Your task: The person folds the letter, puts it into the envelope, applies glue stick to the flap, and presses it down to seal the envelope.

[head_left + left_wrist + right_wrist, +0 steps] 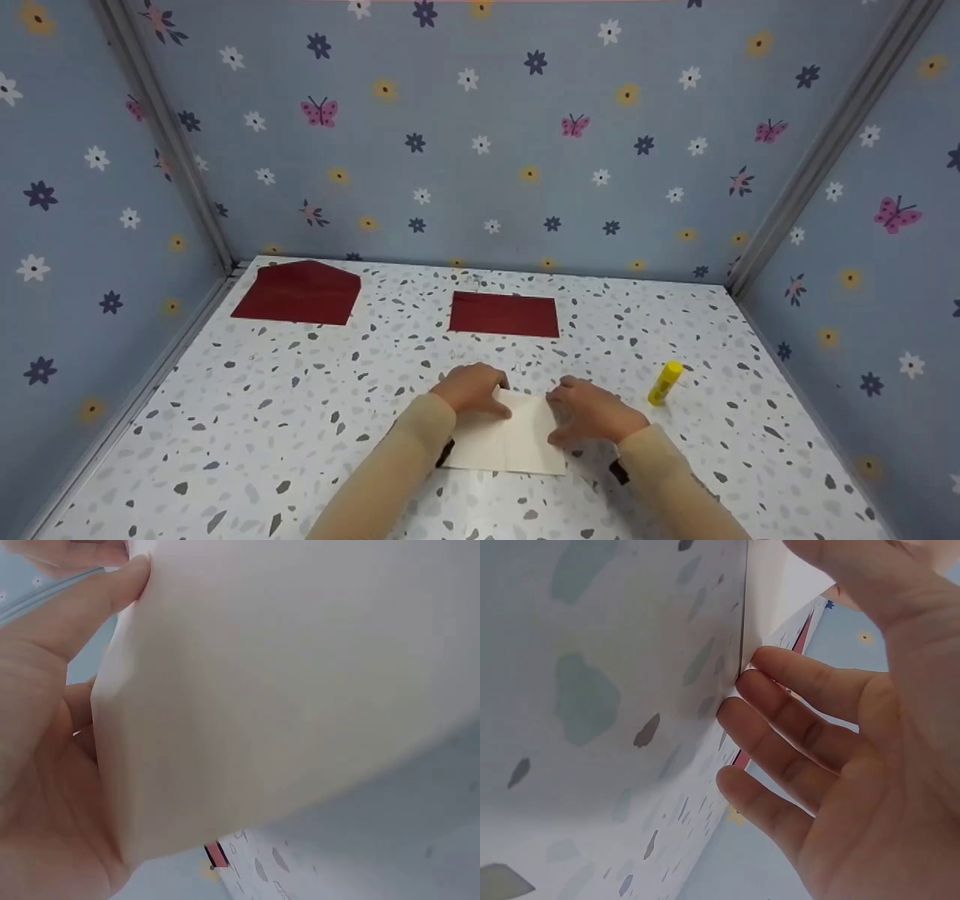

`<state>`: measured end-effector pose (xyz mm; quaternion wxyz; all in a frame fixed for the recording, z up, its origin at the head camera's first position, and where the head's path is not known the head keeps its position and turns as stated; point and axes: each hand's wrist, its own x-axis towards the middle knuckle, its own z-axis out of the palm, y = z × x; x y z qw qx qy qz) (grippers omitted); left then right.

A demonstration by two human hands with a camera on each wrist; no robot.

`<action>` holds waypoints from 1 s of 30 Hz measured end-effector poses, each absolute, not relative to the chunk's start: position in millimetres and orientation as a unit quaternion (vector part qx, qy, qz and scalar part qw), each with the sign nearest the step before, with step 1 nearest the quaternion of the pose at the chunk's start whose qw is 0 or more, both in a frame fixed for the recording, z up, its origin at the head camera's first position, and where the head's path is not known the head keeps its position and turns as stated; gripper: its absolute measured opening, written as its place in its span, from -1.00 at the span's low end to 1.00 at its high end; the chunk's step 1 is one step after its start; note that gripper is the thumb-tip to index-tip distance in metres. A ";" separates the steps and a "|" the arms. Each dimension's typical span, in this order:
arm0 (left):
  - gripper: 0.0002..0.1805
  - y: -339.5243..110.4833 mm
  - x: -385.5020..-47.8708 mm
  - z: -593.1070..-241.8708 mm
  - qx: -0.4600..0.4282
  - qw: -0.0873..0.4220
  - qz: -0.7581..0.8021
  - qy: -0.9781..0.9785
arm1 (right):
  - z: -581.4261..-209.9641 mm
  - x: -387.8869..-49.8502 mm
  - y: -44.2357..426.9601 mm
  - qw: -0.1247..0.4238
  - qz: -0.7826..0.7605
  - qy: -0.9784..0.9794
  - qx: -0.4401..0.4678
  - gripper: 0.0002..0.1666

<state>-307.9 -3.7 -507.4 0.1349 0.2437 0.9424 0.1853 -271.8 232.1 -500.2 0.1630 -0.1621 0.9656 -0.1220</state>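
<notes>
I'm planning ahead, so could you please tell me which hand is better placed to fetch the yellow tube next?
Probably the right hand: it is nearer the yellow tube, while the left hand pinches the cream paper.

There are two bare hands (471, 390) (598, 412), one creased cream paper sheet (525, 446), two dark-red paper pieces (300, 296) (504, 314) and one yellow cylindrical glue stick (665, 383).

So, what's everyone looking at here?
A person is handling a creased sheet of cream paper on a speckled table. The left hand grips its left side, thumb on top, while the right hand is at the right edge, fingers loosely bent. A red envelope-shaped piece and a red rectangle lie farther back; a yellow tube is off to the right.
</notes>
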 end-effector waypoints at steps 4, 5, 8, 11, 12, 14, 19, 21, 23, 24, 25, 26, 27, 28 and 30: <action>-0.47 -7.0 -307.7 -507.7 0.229 0.156 0.218 0.936 | -500.1 -273.9 233.3 0.168 -0.137 0.964 -0.153 -0.24; -0.47 -8.3 -307.6 -507.7 0.228 0.159 0.224 0.934 | -500.0 -274.4 234.0 0.167 -0.144 0.963 -0.153 -0.26; -0.46 -13.3 -307.5 -508.0 0.229 0.165 0.242 0.928 | -500.2 -276.5 236.7 0.160 -0.170 0.960 -0.155 -0.31; -0.47 -19.4 -308.4 -509.2 0.236 0.167 0.257 0.922 | -500.5 -278.3 240.5 0.155 -0.212 0.951 -0.162 -0.38; -0.49 -21.6 -308.8 -509.8 0.238 0.167 0.265 0.919 | -500.6 -278.8 241.7 0.157 -0.228 0.947 -0.162 -0.38; -0.56 -26.0 -309.7 -511.7 0.241 0.168 0.284 0.912 | -501.4 -279.9 244.2 0.164 -0.265 0.936 -0.160 -0.36; -0.74 -36.6 -311.9 -517.4 0.237 0.169 0.352 0.890 | -506.9 -282.9 248.8 0.175 -0.343 0.912 -0.138 -0.24; -0.72 -40.7 -312.1 -518.4 0.221 0.168 0.384 0.880 | -508.6 -283.7 250.1 0.171 -0.368 0.905 -0.127 -0.22; -0.71 -44.7 -311.4 -518.8 0.200 0.165 0.421 0.869 | -509.8 -284.3 251.3 0.169 -0.392 0.897 -0.116 -0.23; -0.69 -46.7 -310.8 -519.1 0.187 0.163 0.440 0.863 | -510.1 -284.5 251.8 0.168 -0.403 0.892 -0.112 -0.25; -0.68 -48.7 -310.1 -519.6 0.175 0.160 0.459 0.856 | -510.5 -284.7 252.3 0.167 -0.412 0.889 -0.108 -0.27; -0.66 -50.4 -309.4 -519.8 0.164 0.155 0.474 0.851 | -510.8 -284.9 252.8 0.167 -0.418 0.887 -0.103 -0.28; -0.64 -52.3 -308.6 -520.6 0.153 0.150 0.490 0.845 | -511.2 -285.2 253.2 0.169 -0.427 0.883 -0.101 -0.29; -0.63 -53.8 -307.8 -520.9 0.142 0.147 0.505 0.839 | -511.8 -285.6 253.5 0.170 -0.438 0.877 -0.102 -0.28; -0.59 -56.5 -306.6 -522.1 0.119 0.139 0.529 0.829 | -513.2 -286.2 253.6 0.177 -0.459 0.864 -0.103 -0.25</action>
